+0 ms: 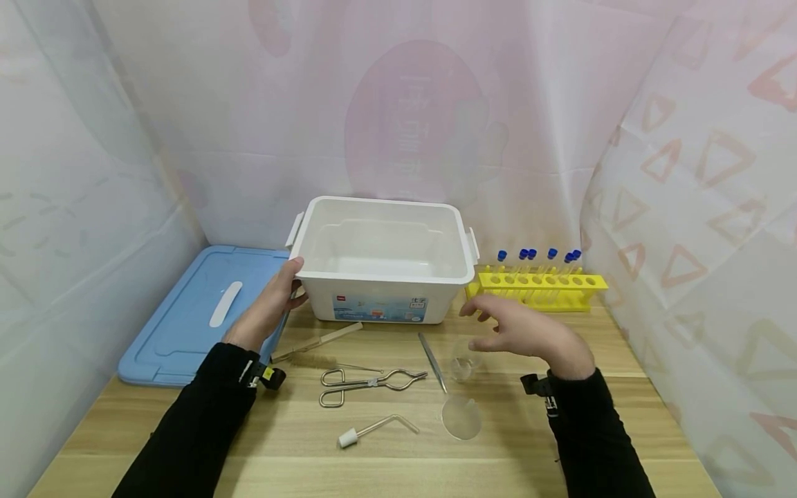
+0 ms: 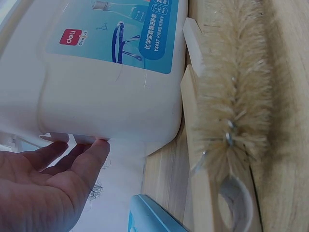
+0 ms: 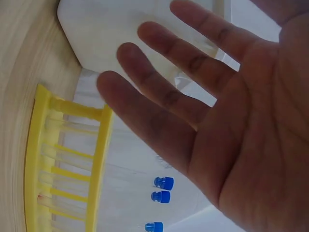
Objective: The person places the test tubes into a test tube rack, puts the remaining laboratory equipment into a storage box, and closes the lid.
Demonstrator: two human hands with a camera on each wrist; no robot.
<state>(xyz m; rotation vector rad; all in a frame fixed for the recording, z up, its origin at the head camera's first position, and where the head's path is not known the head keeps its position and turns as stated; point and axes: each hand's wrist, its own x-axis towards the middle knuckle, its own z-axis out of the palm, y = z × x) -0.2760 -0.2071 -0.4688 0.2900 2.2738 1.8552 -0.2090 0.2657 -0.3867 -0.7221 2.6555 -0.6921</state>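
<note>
My left hand touches the front left corner of a white plastic box. In the left wrist view its fingertips rest against the box's side wall. My right hand hovers in front of the box's right end with fingers spread, holding nothing. Below it stands a small clear glass vessel, partly overlapped by the fingers. The right wrist view shows the bare palm facing the camera. Beyond this hand is a yellow test tube rack with several blue-stoppered tubes.
A blue lid lies left of the box. In front are a wooden test tube holder, a bristle brush, metal crucible tongs, tweezers, a clear round disc and a bent glass tube with a white stopper.
</note>
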